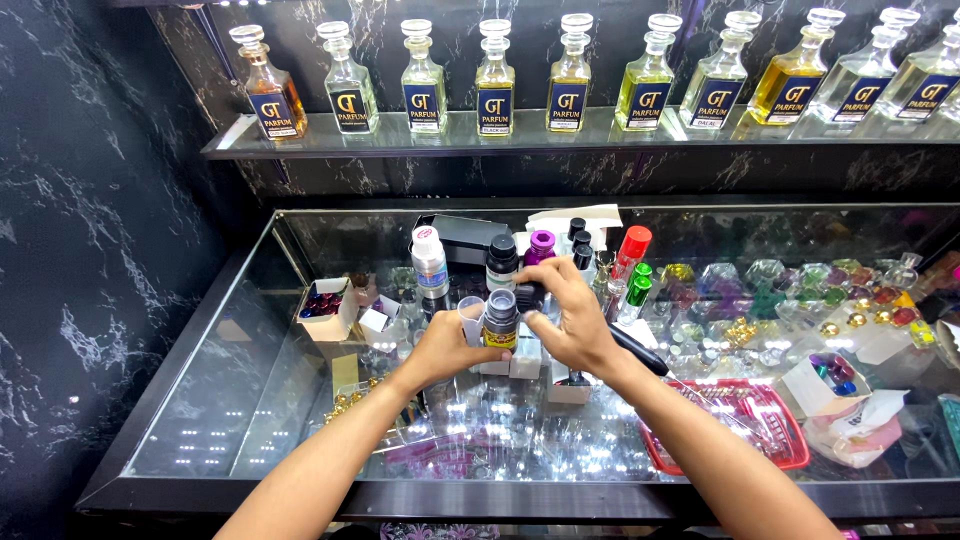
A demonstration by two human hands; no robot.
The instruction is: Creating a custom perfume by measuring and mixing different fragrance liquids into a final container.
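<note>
In left hand (445, 348): small grey bottle (500, 318).

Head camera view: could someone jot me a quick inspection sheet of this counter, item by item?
Surface: glass counter top, reflective, goods visible beneath.
Job's things: small dark bottle with yellow label, upright; black cap at its top.
Clutter: white-capped bottle, purple-capped bottle, red-capped bottle, red basket under the glass.
Grippers: left hand holds the small dark bottle; right hand grips the black cap.
Cables: nothing seen.
Surroundings: glass shelf carrying a row of stoppered bottles; black marbled wall.
</note>
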